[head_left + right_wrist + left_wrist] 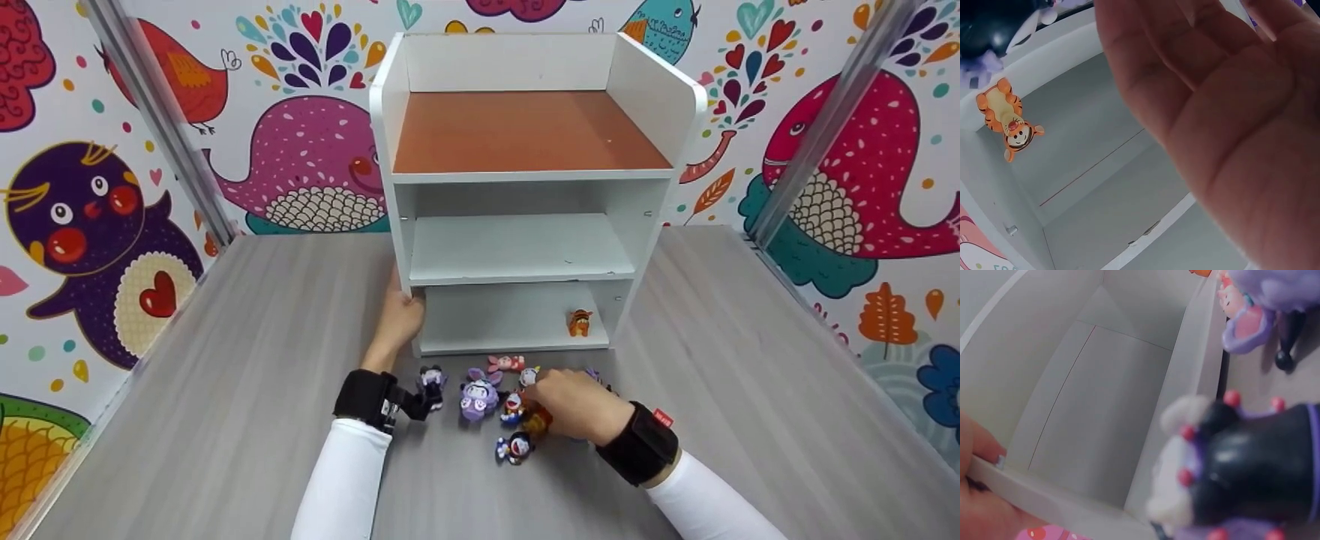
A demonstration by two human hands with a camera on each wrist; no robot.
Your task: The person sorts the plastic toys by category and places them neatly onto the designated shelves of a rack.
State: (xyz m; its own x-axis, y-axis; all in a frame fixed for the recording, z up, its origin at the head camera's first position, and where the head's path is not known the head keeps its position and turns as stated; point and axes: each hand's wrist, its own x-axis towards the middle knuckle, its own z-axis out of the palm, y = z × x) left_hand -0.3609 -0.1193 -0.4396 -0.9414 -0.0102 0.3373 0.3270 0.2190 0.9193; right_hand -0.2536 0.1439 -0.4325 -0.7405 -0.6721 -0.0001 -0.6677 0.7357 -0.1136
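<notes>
My left hand (pixel 400 319) grips the left side panel of a white shelf unit (pixel 397 180), the thumb on its inner face in the left wrist view. In the head view my right hand (pixel 581 405) reaches down among several small figurines on the table. Its fingertips are right at a brown-orange figurine (pixel 536 421), partly hidden by the hand; I cannot tell whether they hold it. Close by lie a blue-and-white figurine (pixel 512 409), a black-haired figurine (pixel 517 448) and a purple rabbit-eared figurine (pixel 478 397). On the bottom shelf, at its right, sits an orange striped tiger figurine (pixel 579 322).
A pink figurine (pixel 506 364) lies along the unit's front edge. Near my left wrist stands a black-and-purple figurine (pixel 432 384). The unit has a brown top board (pixel 525 131) and a middle shelf (pixel 517 247). Patterned walls (pixel 315 150) enclose the grey table (pixel 247 420).
</notes>
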